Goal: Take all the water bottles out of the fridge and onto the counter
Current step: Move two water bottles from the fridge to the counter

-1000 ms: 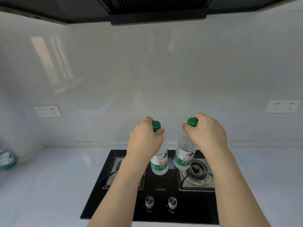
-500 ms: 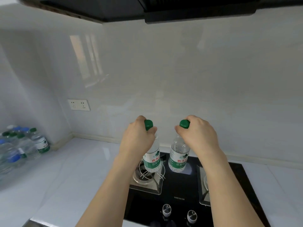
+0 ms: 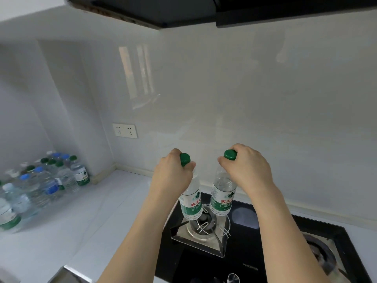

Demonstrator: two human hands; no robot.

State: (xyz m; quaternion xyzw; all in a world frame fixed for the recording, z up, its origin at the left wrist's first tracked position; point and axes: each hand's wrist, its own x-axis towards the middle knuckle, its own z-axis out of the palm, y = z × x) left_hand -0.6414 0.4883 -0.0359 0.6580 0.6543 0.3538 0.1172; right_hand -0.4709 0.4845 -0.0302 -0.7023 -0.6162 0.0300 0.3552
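View has swung left since earlier frames, revealing bottle cluster (image 3: 40, 184). Left hand (image 3: 173, 176) and right hand (image 3: 246, 170) each grip a bottle neck, hung above the hob (image 3: 265, 252) for carrying.

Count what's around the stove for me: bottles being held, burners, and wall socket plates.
Held bottles: 2, the left bottle and the right bottle
Burners: 2, the left burner and the right burner
Socket plates: 1, the socket plate
Total: 5
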